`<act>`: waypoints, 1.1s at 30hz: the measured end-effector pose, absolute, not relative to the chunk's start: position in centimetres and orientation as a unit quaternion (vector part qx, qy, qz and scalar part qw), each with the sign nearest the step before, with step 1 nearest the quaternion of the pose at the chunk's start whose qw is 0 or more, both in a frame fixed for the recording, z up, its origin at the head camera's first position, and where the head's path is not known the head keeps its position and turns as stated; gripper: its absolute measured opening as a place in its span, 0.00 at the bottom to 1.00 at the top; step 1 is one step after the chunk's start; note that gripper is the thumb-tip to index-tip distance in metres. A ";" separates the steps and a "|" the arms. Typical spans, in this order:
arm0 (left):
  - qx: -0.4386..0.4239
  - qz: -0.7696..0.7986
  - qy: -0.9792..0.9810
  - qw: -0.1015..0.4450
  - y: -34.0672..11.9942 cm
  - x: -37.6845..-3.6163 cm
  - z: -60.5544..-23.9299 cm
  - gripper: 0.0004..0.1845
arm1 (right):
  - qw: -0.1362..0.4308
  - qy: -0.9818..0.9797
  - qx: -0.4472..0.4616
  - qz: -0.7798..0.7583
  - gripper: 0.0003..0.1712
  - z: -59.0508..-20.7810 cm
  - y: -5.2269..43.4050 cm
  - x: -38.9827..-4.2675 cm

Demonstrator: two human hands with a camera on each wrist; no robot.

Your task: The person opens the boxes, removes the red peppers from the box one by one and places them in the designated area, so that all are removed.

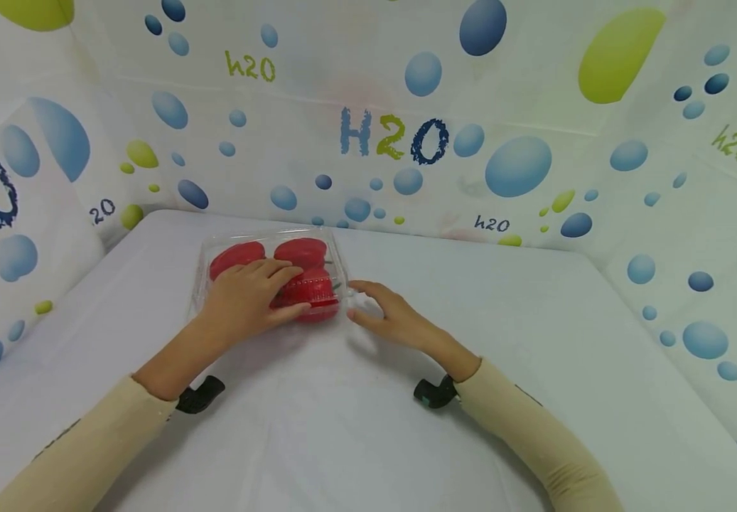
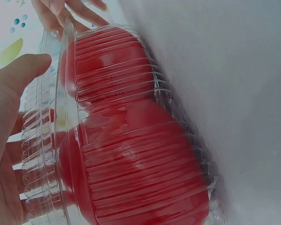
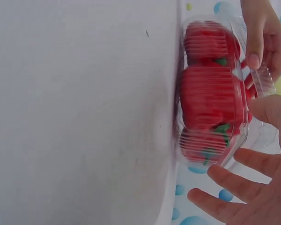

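The clear plastic container (image 1: 336,257), with ribbed side walls, lies flat on the tabletop (image 1: 317,427), near the far edge, toward the far-left corner. Contents: several rounded red pieces (image 1: 300,250) with green parts. Left hand (image 1: 240,297) rests on top; right hand (image 1: 400,318) is just beside the right end.

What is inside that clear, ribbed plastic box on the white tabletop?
Rounded red pieces, some with green bits, show through the clear, ribbed plastic box. From above, the person's left hand hides part, so their full number cannot be told.
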State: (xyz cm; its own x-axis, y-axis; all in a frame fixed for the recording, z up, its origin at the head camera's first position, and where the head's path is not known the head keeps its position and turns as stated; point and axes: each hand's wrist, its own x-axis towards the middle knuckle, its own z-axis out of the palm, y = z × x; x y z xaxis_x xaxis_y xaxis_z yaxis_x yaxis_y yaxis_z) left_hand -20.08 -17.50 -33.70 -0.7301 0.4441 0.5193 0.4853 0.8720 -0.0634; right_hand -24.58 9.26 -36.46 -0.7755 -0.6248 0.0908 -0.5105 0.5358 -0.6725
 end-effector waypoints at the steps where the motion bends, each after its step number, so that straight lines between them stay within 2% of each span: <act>1: -0.249 -0.038 -0.929 0.270 -17.5 -20.1 -33.7 0.33 | 0.073 0.868 -0.329 -0.364 0.33 -36.5 9.2 -24.6; 7: -0.248 -0.042 -0.930 0.267 -17.2 -19.8 -33.8 0.34 | 0.029 0.856 -0.320 -0.405 0.26 -36.8 8.9 -24.7; 12: -0.246 -0.044 -0.929 0.273 -16.9 -19.4 -33.8 0.33 | 0.026 0.847 -0.281 -0.451 0.23 -37.0 8.5 -24.7; 22: -0.239 -0.049 -0.932 0.267 -16.8 -19.0 -33.6 0.33 | 0.033 0.800 -0.268 -0.535 0.21 -37.2 8.0 -24.5; 33: -0.237 -0.057 -0.935 0.259 -16.9 -19.0 -34.1 0.35 | 0.090 0.763 -0.221 -0.601 0.21 -37.7 7.8 -24.3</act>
State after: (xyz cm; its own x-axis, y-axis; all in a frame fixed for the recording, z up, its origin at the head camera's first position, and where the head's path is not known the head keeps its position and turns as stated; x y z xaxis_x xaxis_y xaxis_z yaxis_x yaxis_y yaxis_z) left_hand -19.00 -16.89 -34.06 -0.7543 0.4128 0.5105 0.4717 0.8816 -0.0159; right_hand -24.35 7.76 -37.65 -0.8859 -0.4454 0.1295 -0.2299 0.1791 -0.9566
